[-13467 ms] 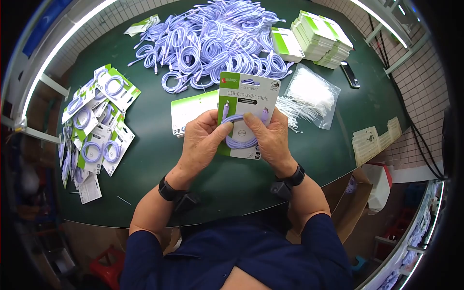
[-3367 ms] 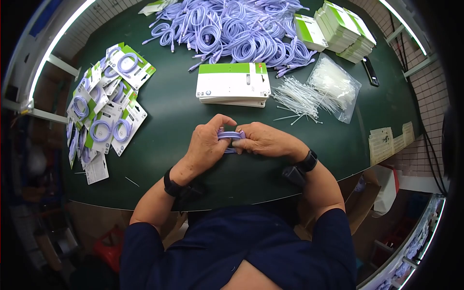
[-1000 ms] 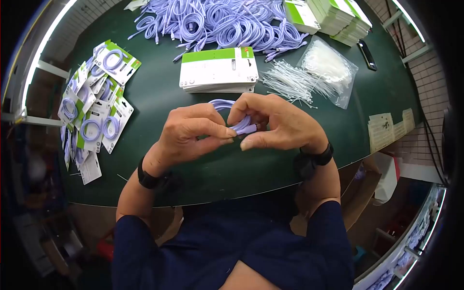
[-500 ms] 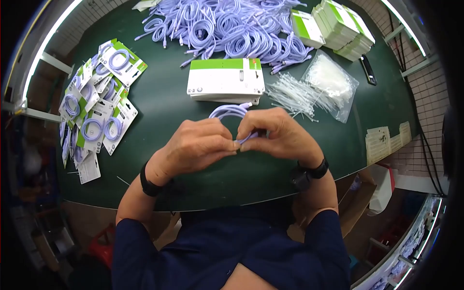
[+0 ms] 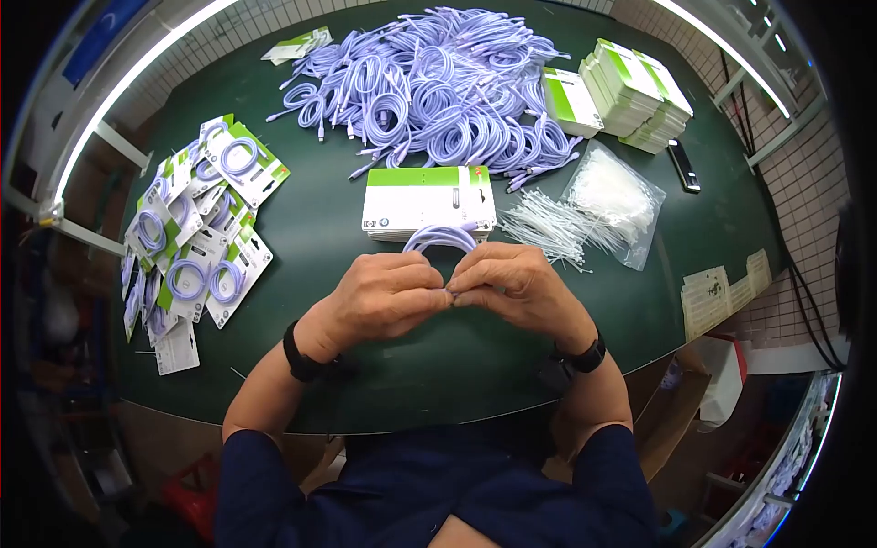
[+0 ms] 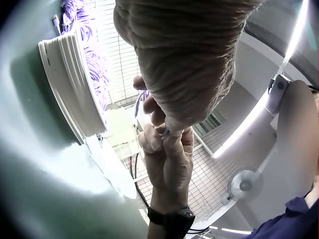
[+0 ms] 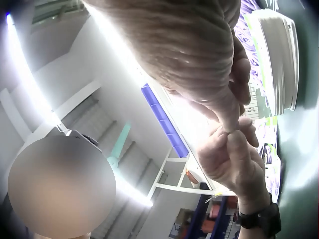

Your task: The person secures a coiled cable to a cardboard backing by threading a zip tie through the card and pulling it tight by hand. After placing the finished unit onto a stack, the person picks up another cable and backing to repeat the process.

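high downward head view, close upward wrist views, fingers (image 5: 418,298) in all

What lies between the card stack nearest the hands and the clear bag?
Loose white ties lie between the card stack and the clear bag, as the head view shows.

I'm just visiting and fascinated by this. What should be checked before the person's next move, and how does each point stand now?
1. Coiled lilac cable secured: ok, the left hand and right hand pinch it with fingertips meeting.
2. Coil fastened: cannot tell, the fingers hide that spot.
3. Flat white-and-green cardboard packaging cards nearby: ok, stacked just beyond the coil.
4. Thin white plastic ties handy: ok, a loose pile lies right of that stack.
5. Cards bearing lilac cables neatly stacked: not ok, they overlap at odd angles on the left.
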Tool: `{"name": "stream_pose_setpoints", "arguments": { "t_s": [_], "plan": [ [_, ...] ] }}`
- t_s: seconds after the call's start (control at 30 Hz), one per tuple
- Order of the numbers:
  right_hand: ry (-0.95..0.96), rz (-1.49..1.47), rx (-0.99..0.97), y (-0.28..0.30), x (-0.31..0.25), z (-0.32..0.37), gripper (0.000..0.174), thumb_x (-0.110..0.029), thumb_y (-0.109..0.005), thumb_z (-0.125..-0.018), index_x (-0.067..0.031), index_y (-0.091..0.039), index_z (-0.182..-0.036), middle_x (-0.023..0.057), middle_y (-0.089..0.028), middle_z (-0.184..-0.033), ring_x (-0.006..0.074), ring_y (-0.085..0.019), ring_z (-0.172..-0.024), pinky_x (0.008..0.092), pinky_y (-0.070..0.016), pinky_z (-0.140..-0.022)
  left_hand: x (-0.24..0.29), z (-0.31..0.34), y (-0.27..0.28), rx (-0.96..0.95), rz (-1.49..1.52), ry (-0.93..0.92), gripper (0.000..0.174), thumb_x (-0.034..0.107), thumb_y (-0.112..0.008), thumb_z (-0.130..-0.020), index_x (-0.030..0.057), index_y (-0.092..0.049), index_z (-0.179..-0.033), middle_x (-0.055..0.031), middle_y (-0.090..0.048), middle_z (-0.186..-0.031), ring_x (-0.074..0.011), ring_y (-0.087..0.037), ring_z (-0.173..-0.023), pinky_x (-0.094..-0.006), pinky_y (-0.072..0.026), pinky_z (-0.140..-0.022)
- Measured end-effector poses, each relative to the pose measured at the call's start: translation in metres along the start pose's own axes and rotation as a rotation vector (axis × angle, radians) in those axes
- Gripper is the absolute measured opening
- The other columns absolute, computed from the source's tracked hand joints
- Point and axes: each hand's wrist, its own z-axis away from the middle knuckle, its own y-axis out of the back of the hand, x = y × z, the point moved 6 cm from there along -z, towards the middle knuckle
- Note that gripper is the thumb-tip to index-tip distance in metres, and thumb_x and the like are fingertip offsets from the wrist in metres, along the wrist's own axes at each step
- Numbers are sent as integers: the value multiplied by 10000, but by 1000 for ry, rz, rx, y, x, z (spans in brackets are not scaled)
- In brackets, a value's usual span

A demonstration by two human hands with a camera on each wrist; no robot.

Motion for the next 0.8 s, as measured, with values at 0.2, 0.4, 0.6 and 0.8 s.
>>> {"name": "stream_pose_setpoints", "arguments": {
  "t_s": [0.2, 0.4, 0.6, 0.8],
  "plan": [
    [-52, 164, 217, 36, 7, 4, 194, 19, -844, -841, -23, -771, -1017, 86, -754, -998, 175, -727, -840, 295, -579, -728, -39, -17, 11, 164, -29, 238, 574, 169, -907, -761, 101, -689, -1288, -127, -657, -1301, -318, -644, -1135, -403, -552, -889],
    [-95, 133, 427, 52, 26, 11, 175, 32, -827, -871, -12, -766, -1029, 85, -741, -1000, 129, -678, -823, 272, -543, -711, -114, -12, -16, -174, -449, 427, 1012, 345, -986, -652, 100, -515, -1514, -184, -594, -1424, -410, -529, -1344, -511, -385, -1169],
    [-94, 109, 430, 52, 32, 10, 173, 29, -822, -882, -8, -766, -1041, 80, -736, -1006, 115, -647, -809, 261, -527, -721, -130, -16, -13, -391, -216, 545, 1110, 437, -992, -605, 86, -508, -1539, -180, -586, -1431, -404, -537, -1340, -525, -371, -1184],
    [-107, 51, 429, 52, 35, 11, 161, 28, -815, -891, -11, -767, -1040, 80, -734, -1020, 113, -649, -837, 261, -528, -741, -127, -15, -6, -310, -65, 557, 1054, 385, -982, -621, 78, -527, -1522, -188, -612, -1373, -401, -575, -1287, -507, -437, -1130]
  ]
}}
